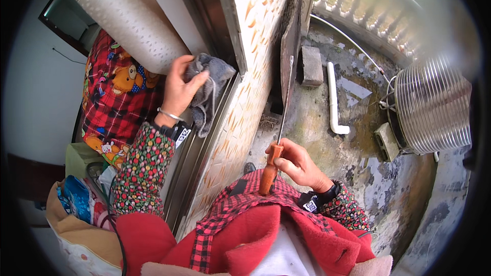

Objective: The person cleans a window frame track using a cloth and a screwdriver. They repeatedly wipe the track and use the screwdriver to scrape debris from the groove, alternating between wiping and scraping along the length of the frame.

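At the window frame, my left hand (179, 87) has its thumb and fingers closed on a crumpled grey cloth (219, 74). One end of the cloth hangs down over the metal sill track (192, 166). My right hand (300, 165), in front of my body, grips a long screwdriver (269, 171) by its orange-brown handle. Its thin shaft points up and away, the tip in front of a dark upright board (290, 41). The two hands are well apart, with the tiled wall (248, 102) between them.
Left, inside the window, are a patterned pale curtain (128, 18), a red plaid bear-print cover (120, 102) and bags (76, 230). Right, on the stained concrete floor (327, 174), are a grey block (312, 66), a white elbow pipe (333, 97) and a ribbed metal drum (432, 105). A balustrade (358, 0) stands beyond.
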Motion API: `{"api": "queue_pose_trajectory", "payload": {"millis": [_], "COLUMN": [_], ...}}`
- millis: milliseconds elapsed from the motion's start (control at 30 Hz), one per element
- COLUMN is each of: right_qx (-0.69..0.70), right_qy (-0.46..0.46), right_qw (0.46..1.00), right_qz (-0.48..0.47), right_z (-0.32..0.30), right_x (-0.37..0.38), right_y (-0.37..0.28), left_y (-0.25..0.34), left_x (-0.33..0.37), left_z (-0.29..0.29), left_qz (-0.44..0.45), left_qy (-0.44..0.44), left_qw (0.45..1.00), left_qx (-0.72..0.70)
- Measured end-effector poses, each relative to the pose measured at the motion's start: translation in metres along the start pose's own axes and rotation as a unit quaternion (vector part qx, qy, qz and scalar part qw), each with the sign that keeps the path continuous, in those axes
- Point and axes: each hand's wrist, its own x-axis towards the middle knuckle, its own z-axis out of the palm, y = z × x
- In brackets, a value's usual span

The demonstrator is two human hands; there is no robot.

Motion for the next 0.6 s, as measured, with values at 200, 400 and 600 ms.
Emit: {"api": "queue_pose_trajectory", "payload": {"millis": [200,400,600], "right_qx": [0.009,0.053,0.021], "right_qy": [-0.007,-0.026,-0.046], "right_qw": [1.0,0.998,0.999], "right_qz": [-0.001,0.022,0.012], "right_z": [-0.003,-0.005,0.0], "right_x": [0.002,0.005,0.006], "right_y": [0.007,0.009,0.005], "left_y": [0.005,0.002,0.001], "left_x": [-0.002,0.023,0.024], "left_z": [0.036,0.04,0.045], "left_qz": [0.177,0.146,0.084], "left_qy": [-0.084,-0.244,-0.223], "left_qw": [0.909,0.845,0.87], "left_qx": [0.368,0.454,0.431]}}
